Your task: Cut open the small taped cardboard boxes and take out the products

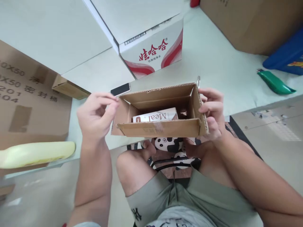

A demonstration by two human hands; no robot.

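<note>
An open cardboard box point(161, 128) is in front of me at the table's near edge, its top flaps raised. Inside lies a white carton point(155, 116) with brown lettering that reads "Meal". My left hand point(97, 110) pinches the flap at the box's left end between thumb and fingers. On the other end, my right hand point(213, 112) grips the right flap, with fingertips over its edge. The bottom of the box is partly hidden by the near flap and the carton.
Behind the box stand white cartons with red print point(152, 52) and a dark phone-like slab point(120, 89). A green-handled tool point(276, 82) and a blue container point(286, 55) are at right. Large brown boxes point(255, 25) flank the table point(213, 63); a pale yellow bottle point(40, 154) lies left.
</note>
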